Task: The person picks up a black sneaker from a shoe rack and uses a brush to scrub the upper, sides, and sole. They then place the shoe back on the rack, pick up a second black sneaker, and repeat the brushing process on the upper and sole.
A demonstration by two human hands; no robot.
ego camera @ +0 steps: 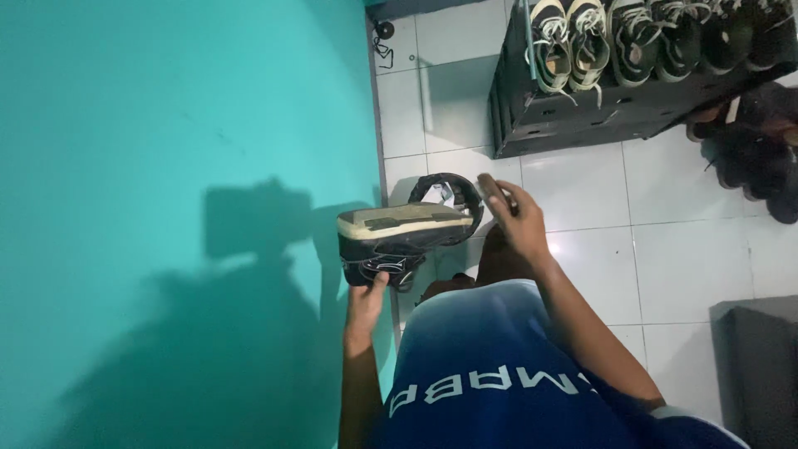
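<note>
One black shoe (397,239) sole-up between left hand (367,306) and right hand (515,218)

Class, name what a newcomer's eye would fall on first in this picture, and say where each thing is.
The turquoise wall fills the left half. At centre, the left hand and right hand hold a dark shoe, pale sole up. Top right, a black rack carries a row of sneakers.

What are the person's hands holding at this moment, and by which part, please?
The left hand grips a dark shoe at one end; the right hand touches its other end.
</note>
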